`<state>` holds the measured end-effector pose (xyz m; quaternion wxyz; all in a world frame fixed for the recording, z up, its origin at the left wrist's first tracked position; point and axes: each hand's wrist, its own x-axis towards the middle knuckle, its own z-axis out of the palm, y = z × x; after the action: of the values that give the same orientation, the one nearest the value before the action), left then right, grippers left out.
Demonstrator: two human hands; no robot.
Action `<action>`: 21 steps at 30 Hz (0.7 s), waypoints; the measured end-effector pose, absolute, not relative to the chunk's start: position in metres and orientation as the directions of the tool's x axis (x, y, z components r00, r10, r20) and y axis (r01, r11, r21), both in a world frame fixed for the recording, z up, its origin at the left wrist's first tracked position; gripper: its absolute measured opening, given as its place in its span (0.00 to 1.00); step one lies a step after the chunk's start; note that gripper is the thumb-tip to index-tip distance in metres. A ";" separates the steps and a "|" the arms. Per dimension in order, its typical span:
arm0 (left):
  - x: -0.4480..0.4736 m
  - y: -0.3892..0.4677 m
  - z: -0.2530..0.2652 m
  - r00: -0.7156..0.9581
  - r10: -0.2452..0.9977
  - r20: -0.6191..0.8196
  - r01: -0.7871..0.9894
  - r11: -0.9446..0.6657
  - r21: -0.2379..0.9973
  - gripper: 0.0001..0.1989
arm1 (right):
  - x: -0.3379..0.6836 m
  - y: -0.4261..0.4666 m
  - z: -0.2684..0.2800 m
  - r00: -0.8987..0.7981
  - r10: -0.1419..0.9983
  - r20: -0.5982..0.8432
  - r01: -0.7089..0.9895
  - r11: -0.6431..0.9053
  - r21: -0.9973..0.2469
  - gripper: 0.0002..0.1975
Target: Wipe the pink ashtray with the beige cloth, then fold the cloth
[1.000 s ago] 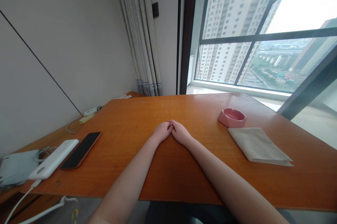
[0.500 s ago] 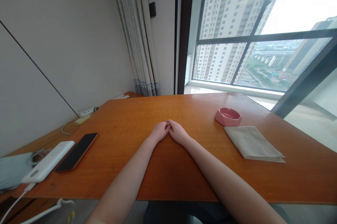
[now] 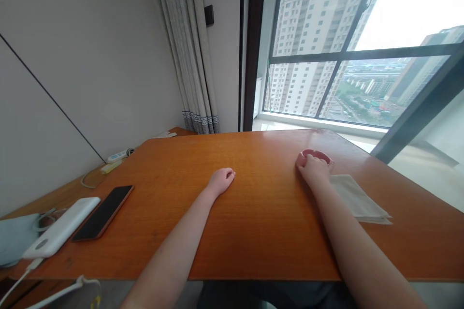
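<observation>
My right hand [image 3: 314,169] is at the near side of a pink ashtray [image 3: 300,158], its fingers on the rim; the hand covers much of the front wall. The ashtray stands upright on the wooden table [image 3: 261,231]. Just behind my right wrist, partly hidden by the forearm, lies a folded grey-beige cloth [image 3: 360,200]. My left hand [image 3: 221,181] rests on the middle of the table, its fingers curled into a loose fist with nothing visible in them.
On the left lie a black-screened phone [image 3: 103,213], a white power bank [image 3: 61,228] with a cable, and a pale blue-grey item [image 3: 16,239]. A power strip [image 3: 118,156] sits by the wall. Beyond the table are a curtain [image 3: 184,48] and a window [image 3: 326,57].
My hands were together at the table's middle. The right hand has moved right and forward onto the ashtray, while the left has stayed in place.
</observation>
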<state>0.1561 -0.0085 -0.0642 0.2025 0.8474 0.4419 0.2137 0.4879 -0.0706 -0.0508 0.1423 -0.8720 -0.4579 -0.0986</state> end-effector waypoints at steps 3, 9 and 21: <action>0.157 -0.011 -0.064 0.513 0.839 0.181 0.675 -0.525 0.518 0.15 | 0.492 -0.071 -0.054 0.555 0.770 0.315 0.831 -0.531 -0.166 0.20; 0.165 -0.026 -0.052 0.577 0.706 0.410 0.564 -0.708 0.426 0.17 | 0.446 -0.071 -0.033 0.105 0.895 0.434 0.987 -0.041 -0.154 0.09; 0.154 -0.036 -0.027 0.656 0.599 0.459 0.524 -0.799 0.294 0.09 | 0.339 -0.085 -0.037 -0.402 0.693 0.599 0.757 0.619 -0.208 0.10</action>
<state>0.1543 -0.0356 -0.0275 0.0681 0.9075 0.3093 0.2760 0.3388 -0.0855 -0.0374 0.3330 -0.4336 -0.8359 -0.0482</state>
